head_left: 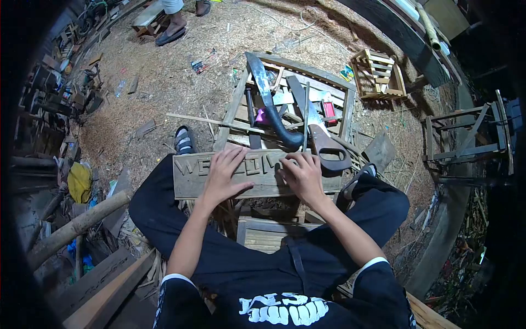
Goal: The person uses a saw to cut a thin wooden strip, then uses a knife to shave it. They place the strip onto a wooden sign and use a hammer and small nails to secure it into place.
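A wooden board (pixel 189 188) with carved letters lies across my knees; "WE" shows at its left, and my hands cover some of the other letters. My left hand (pixel 223 175) rests on the board with its fingers spread. At the right part of the board, my right hand (pixel 301 174) has its fingers bent and drawn together over the letters; whatever they hold, if anything, is hidden. Just past the board are a large knife (pixel 279 129) with a dark handle and a handsaw (pixel 332 154) with a brown handle, both on a slatted wooden frame (pixel 236 104).
Further tools and a red object (pixel 329 111) lie on the frame. A small slatted crate (pixel 402 82) and a wooden stand (pixel 466 151) are to the right. Another person's foot (pixel 171 35) shows at the upper left. Poles and scrap wood (pixel 82 227) lie at the left.
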A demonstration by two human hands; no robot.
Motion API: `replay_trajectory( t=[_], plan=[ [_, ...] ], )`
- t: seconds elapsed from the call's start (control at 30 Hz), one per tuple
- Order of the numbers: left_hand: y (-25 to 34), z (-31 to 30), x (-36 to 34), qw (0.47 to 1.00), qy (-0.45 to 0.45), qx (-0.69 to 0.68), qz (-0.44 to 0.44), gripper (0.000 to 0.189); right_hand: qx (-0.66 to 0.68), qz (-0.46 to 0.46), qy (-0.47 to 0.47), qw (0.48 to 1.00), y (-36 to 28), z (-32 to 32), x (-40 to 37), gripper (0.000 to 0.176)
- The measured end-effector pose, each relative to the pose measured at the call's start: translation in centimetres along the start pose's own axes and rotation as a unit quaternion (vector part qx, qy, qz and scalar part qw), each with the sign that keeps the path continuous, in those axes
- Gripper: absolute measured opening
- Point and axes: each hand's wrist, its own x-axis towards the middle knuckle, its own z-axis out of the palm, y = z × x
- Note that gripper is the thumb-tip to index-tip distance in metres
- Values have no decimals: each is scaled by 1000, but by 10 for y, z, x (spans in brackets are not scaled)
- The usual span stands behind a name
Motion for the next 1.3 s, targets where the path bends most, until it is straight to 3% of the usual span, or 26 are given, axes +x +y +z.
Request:
replay_trajectory(
  t=[0.23, 0.43, 0.63, 1.3],
  plan=[
    [9, 4, 9, 1000, 1, -12, -8, 107, -12, 0, -12, 1000, 0, 3, 3, 35],
    [19, 9, 17, 996, -82, 23, 27, 134, -25, -3, -22, 999, 3, 2, 1, 35],
    [32, 16, 26, 992, -113, 44, 46, 147, -39, 3, -5, 999, 8, -1, -5, 35],
    [18, 20, 43, 989, -122, 1, 82, 142, -35, 42, 18, 998, 37, -14, -16, 35]
  ],
)
